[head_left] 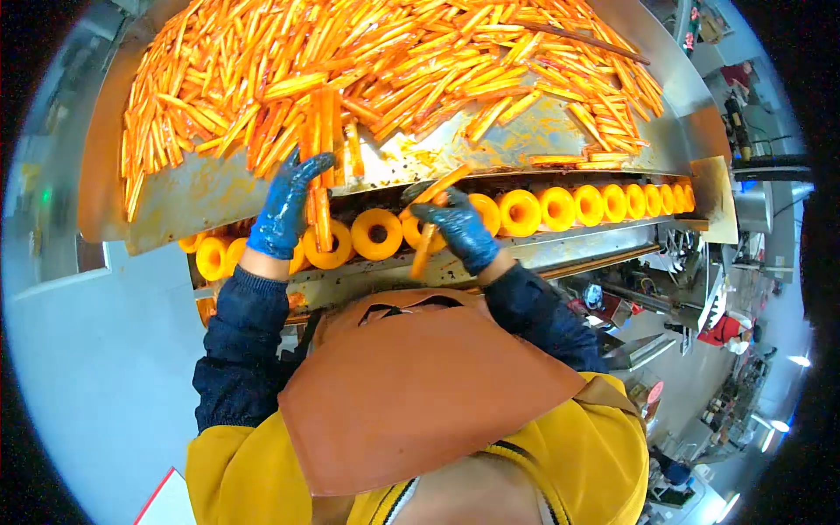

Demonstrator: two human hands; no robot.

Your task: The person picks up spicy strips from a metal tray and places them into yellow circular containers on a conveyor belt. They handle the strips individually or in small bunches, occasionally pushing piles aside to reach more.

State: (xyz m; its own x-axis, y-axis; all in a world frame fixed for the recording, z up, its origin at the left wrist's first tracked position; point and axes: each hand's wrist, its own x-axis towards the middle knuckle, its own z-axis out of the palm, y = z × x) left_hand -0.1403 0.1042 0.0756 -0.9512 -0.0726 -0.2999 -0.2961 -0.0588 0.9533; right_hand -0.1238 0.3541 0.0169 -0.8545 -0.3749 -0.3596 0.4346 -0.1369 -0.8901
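My left hand (284,208), in a wet blue glove, is closed around several long orange sticks (322,131) with a glossy coating. They stand nearly upright, and their lower ends reach down to the row of yellow ring-shaped cups (376,234). To the right, my right hand (462,229), also gloved in blue, grips orange sticks (448,184); one pokes out past the fingers and another orange stick (423,252) hangs below them. This hand is just above the cups and hides some of them. A large heap of the same sticks (367,52) lies on the metal tray beyond.
The tray's metal front edge (201,197) runs between the heap and the cups. A dark rod (586,41) lies across the heap at the right. A metal rail (560,252) passes below the cups. Machinery and cables (674,262) stand at the right.
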